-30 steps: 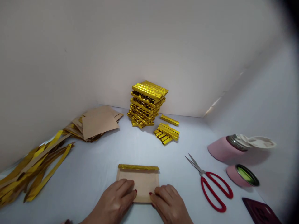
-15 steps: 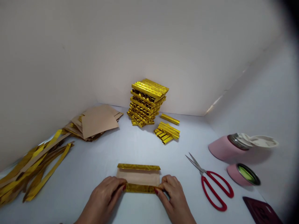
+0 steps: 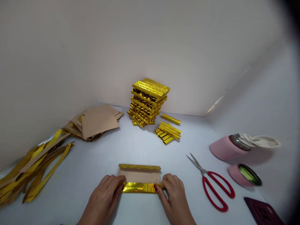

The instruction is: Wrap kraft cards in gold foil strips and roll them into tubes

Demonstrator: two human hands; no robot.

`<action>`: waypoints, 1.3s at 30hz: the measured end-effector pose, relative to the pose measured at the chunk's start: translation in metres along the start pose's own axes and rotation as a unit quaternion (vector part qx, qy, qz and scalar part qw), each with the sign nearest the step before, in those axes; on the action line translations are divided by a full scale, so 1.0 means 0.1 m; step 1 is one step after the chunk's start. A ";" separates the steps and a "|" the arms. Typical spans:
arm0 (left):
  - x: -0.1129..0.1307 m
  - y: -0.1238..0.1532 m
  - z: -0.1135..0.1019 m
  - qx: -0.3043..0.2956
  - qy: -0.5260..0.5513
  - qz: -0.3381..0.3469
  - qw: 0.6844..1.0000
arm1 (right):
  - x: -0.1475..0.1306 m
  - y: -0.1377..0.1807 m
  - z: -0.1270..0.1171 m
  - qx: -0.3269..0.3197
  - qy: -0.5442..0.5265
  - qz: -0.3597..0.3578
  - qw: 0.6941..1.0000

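Note:
A rectangular kraft paper sheet (image 3: 140,175) lies flat on the white surface in front of me. A gold foil strip (image 3: 139,166) edges its far side. A second gold foil band (image 3: 141,187) lies folded along its near side. My left hand (image 3: 104,198) pinches the left end of that near band between thumb and fingers. My right hand (image 3: 172,197) holds its right end the same way. The band's ends are partly hidden under my fingers.
Far ahead stands a tall stack of gold foil bars (image 3: 147,101), with a smaller pile (image 3: 167,132) and a loose bar (image 3: 171,119) nearby. Kraft sheets (image 3: 98,122) and gold strips (image 3: 39,167) lie left. Red-handled scissors (image 3: 217,190), a pink flask (image 3: 225,148) and its lid (image 3: 248,175) lie right.
The sheet's near edge now has a gold band folded over it, brighter and flatter than before. My hands have moved from resting on the paper to pinching the band's ends.

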State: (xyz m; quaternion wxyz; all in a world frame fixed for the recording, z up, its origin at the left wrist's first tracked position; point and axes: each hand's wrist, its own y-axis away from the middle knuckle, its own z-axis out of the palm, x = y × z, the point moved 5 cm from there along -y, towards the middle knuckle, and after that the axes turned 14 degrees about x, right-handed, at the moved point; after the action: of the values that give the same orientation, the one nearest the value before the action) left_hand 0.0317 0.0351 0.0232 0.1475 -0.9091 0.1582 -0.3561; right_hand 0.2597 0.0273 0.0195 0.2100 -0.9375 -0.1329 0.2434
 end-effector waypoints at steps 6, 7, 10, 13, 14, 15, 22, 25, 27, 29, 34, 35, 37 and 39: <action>0.02 0.01 -0.03 0.038 -0.047 0.030 0.998 | 0.00 -0.02 0.01 0.007 0.007 0.009 1.000; 0.02 0.01 -0.02 0.037 -0.052 0.030 0.997 | 0.01 -0.02 0.00 0.009 0.007 0.010 1.000; 0.00 0.02 -0.01 0.029 -0.059 0.029 0.997 | 0.00 -0.01 0.00 0.011 0.005 0.010 1.000; -0.02 0.02 0.01 0.025 -0.051 0.030 0.998 | 0.00 -0.01 -0.01 0.010 0.003 0.008 1.000; -0.03 0.02 0.01 0.022 -0.047 0.027 0.998 | -0.01 -0.01 -0.01 0.009 0.002 0.009 1.000; -0.04 0.02 0.02 0.019 -0.044 0.022 0.999 | -0.01 -0.01 -0.02 0.008 0.001 0.010 1.000; -0.09 0.05 0.04 0.005 -0.020 0.013 1.000 | 0.00 -0.01 -0.01 -0.002 -0.018 0.009 1.000; -0.10 0.06 0.06 0.007 -0.017 0.019 1.000 | 0.01 0.00 0.00 -0.004 -0.021 0.009 1.000; -0.11 0.07 0.07 0.001 -0.018 0.018 1.000 | 0.02 0.00 0.01 -0.003 -0.023 0.011 1.000; -0.10 0.06 0.06 0.001 -0.018 0.018 1.000 | 0.02 0.00 0.01 -0.003 -0.027 0.011 1.000; -0.07 0.05 0.03 0.009 -0.030 0.017 0.999 | 0.02 0.01 0.00 -0.010 -0.035 0.023 0.999; -0.07 0.05 0.03 0.012 -0.035 0.022 0.999 | 0.02 0.01 -0.01 -0.009 -0.035 0.024 0.999; -0.07 0.05 0.03 0.024 -0.051 0.036 0.998 | 0.02 0.01 -0.01 -0.007 -0.036 0.024 0.999; -0.06 0.04 0.01 0.043 -0.075 0.059 0.995 | 0.03 0.01 0.00 -0.003 -0.034 0.025 0.999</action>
State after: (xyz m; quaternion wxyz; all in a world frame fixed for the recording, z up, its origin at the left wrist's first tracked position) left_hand 0.0276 0.0336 0.0170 0.2184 -0.9151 0.1843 -0.2844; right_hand 0.2625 0.0272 0.0183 0.1964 -0.9324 -0.1174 0.2799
